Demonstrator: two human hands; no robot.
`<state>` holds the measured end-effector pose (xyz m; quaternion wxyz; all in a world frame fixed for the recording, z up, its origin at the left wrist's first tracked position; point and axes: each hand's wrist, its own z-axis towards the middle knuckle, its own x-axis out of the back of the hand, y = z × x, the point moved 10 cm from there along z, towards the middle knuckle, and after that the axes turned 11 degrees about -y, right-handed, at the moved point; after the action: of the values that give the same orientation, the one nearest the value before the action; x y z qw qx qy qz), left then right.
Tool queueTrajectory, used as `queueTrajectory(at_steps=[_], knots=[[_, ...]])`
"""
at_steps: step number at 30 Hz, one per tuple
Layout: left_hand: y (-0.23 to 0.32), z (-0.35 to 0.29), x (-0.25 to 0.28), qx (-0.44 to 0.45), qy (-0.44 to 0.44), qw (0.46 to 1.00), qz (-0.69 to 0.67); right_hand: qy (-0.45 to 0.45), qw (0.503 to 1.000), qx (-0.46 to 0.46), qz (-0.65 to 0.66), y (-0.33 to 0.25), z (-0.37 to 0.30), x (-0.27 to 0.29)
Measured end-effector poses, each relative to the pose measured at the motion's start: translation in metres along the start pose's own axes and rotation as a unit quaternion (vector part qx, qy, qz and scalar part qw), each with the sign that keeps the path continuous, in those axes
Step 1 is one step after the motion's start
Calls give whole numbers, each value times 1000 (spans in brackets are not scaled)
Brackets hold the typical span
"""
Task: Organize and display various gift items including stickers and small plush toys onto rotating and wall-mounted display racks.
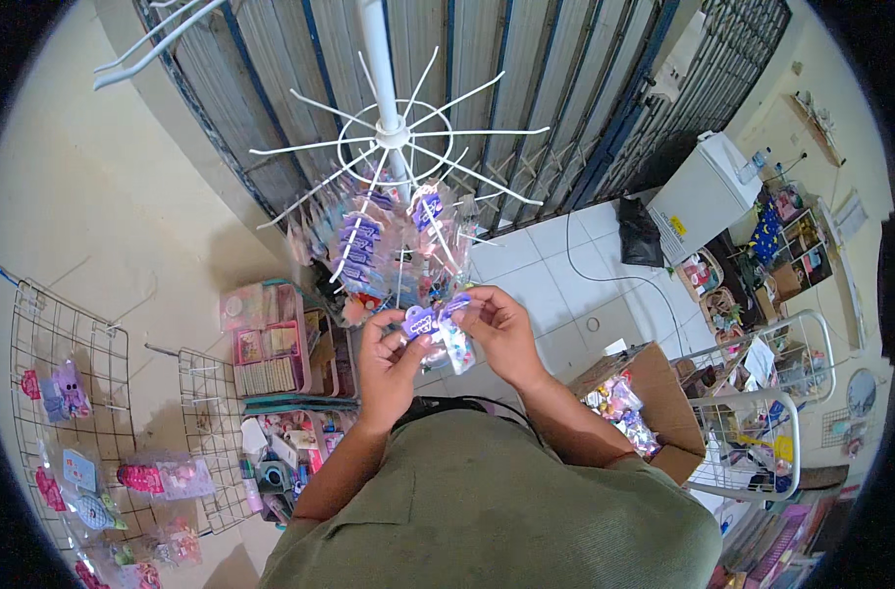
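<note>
In front of my body I hold small clear plastic packets (456,351) with purple header cards and colourful contents. My left hand (390,361) pinches a purple card between thumb and fingers. My right hand (500,332) grips another purple card right beside it, fingers closed. Just beyond my hands stands a white display rack (393,133) with hooks spreading out like spokes. Rows of similar packets (361,245) hang from its lower hooks.
An open cardboard box (671,407) with packets stands at my right, beside a white wire basket (747,432). Plastic bins (271,339) of goods sit at left, near wire wall grids (75,344). A cable (605,278) crosses the tiled floor toward a white freezer (705,201).
</note>
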<state>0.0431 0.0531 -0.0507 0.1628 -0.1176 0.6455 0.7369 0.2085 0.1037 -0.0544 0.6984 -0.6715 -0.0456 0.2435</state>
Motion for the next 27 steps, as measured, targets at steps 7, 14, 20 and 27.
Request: queueTrajectory(at_steps=[7, 14, 20, 27], knots=[[-4, -5, 6, 4, -12, 1000, 26, 90, 988, 84, 95, -66, 15, 61], [-3, -7, 4, 14, -9, 999, 52, 88, 993, 73, -22, -113, 37, 90], [0, -9, 8, 6, 2, 998, 61, 37, 998, 28, 39, -102, 46, 89], [-2, -10, 9, 6, -6, 998, 58, -32, 999, -10, -13, -94, 82, 81]])
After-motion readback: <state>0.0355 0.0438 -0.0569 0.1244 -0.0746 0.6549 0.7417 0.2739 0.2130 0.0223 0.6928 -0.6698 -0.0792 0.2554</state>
